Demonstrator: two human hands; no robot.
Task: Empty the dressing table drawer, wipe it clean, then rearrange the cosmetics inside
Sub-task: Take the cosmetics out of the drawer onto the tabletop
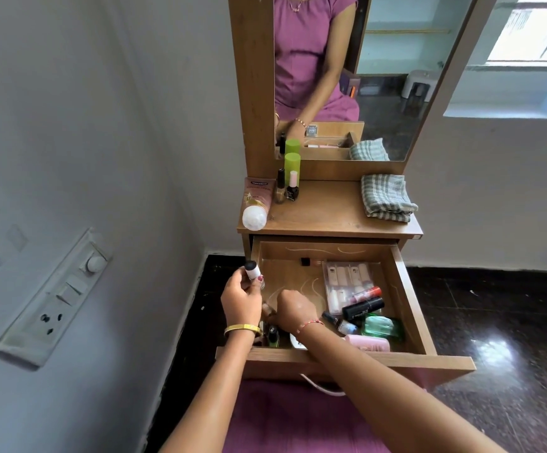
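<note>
Below the mirror, in the head view, we see the drawer [409,289] pulled fully open and only partly emptied. On the dressing table top [327,210] already stand a pink lotion tube [255,204], a green can [292,168], two nail polish bottles [286,188] and a folded checked cloth [386,197]. We judge emptying as roughly half done; wiping and rearranging remain.

Our left hand [241,297] pinches a small white bottle with a black cap [252,270], raised over the drawer's left edge. Our right hand [293,308] reaches into the front-left corner, fingers curled downward; we cannot tell what they grip. Right of that hand lie a clear packet of tubes [347,282], a black tube [363,308], a green bottle [380,326] and a pink container [368,343].
</note>
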